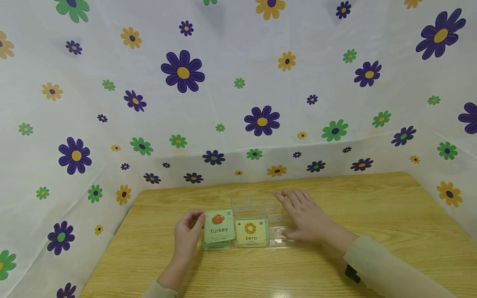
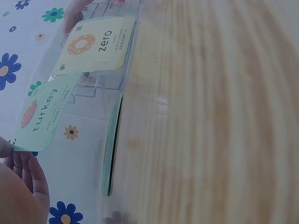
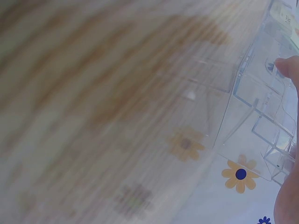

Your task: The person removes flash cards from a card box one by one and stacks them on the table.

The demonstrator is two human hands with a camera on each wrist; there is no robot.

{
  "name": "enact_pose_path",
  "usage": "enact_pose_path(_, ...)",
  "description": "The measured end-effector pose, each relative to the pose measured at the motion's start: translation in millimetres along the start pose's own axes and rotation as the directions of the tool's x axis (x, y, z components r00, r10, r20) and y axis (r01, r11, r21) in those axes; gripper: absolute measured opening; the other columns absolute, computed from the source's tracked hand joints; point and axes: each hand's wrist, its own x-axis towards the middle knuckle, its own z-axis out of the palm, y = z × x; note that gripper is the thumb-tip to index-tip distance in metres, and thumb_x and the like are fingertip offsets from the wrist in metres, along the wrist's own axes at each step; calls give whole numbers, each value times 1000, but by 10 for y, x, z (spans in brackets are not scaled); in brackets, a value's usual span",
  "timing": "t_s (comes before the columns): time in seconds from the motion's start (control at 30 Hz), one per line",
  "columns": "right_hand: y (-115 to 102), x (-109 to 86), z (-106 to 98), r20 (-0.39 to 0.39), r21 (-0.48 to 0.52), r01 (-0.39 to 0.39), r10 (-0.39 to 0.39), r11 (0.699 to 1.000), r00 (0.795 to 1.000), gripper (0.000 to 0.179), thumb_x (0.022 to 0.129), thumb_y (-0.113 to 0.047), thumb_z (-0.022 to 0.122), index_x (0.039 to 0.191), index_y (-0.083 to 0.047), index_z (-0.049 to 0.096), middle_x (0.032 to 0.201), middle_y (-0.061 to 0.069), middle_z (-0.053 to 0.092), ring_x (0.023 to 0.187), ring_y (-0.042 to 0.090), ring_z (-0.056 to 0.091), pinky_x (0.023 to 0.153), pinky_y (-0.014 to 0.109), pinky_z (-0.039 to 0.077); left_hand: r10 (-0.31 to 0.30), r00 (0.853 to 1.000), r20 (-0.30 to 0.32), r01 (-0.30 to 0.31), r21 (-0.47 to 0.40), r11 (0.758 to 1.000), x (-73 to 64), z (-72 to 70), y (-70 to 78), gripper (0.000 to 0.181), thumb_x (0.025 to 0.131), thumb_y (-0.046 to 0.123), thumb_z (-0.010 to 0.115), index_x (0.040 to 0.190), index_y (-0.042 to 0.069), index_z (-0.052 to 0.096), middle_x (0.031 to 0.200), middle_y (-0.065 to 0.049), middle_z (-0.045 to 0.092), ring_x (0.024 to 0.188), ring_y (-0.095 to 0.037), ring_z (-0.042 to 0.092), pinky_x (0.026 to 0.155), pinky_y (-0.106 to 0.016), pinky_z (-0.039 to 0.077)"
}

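My left hand (image 1: 188, 231) pinches a green card printed "turkey" (image 1: 219, 227) by its left edge, between thumb and fingers. Beneath that card lies a stack of green cards (image 2: 112, 149), seen edge-on in the left wrist view. A yellow card printed "zero" (image 1: 251, 234) sits in a section of a clear plastic card holder (image 1: 249, 202), just right of the turkey card. My right hand (image 1: 307, 217) rests on the holder's right part with its fingers extended. In the right wrist view its thumb (image 3: 287, 67) touches the clear plastic.
The holder stands on a wood-grain table (image 1: 372, 215). Behind and at both sides hangs a white cloth (image 1: 223, 103) with purple, green and orange flowers. A black object (image 1: 352, 273) shows below the right sleeve (image 1: 387, 265).
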Motion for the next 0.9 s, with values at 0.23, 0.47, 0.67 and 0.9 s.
enact_pose_path(0.23, -3, -11, 10, -11, 9, 3, -3, 1000, 1000, 115, 83, -65, 77, 167, -9, 24, 155, 18, 46, 142, 34, 46, 125, 56, 37, 13, 1000, -4, -13, 1, 1000, -4, -13, -32, 18, 105, 2, 63, 118, -11, 67, 99, -1, 68, 84, 0, 63, 76, -14, 55)
enact_pose_path(0.47, -3, -17, 12, -8, 16, 3, -3, 1000, 1000, 114, 83, -65, 77, 167, -9, 24, 155, 18, 46, 142, 35, 45, 125, 57, 37, 9, 1000, 0, -9, 14, 1000, -9, -28, -51, 18, 105, 3, 63, 117, -10, 67, 99, -2, 68, 84, 0, 63, 76, -14, 55)
enact_pose_path(0.67, 9, -4, 10, -22, 21, 13, -12, 1000, 1000, 115, 81, -62, 80, 166, -8, 25, 154, 19, 47, 141, 35, 46, 123, 57, 38, 16, 1000, -11, -16, 52, 999, 20, -34, -73, 17, 105, 1, 63, 115, -11, 68, 101, -8, 70, 84, 2, 62, 76, -13, 54)
enact_pose_path(0.9, 14, 8, 10, -23, 36, 12, -11, 999, 1000, 115, 80, -63, 80, 166, -7, 27, 154, 19, 47, 141, 34, 46, 123, 57, 38, 14, 1000, 0, -14, 82, 997, 39, -56, -100, 17, 104, 2, 63, 115, -10, 68, 100, -8, 70, 82, 1, 61, 74, -13, 54)
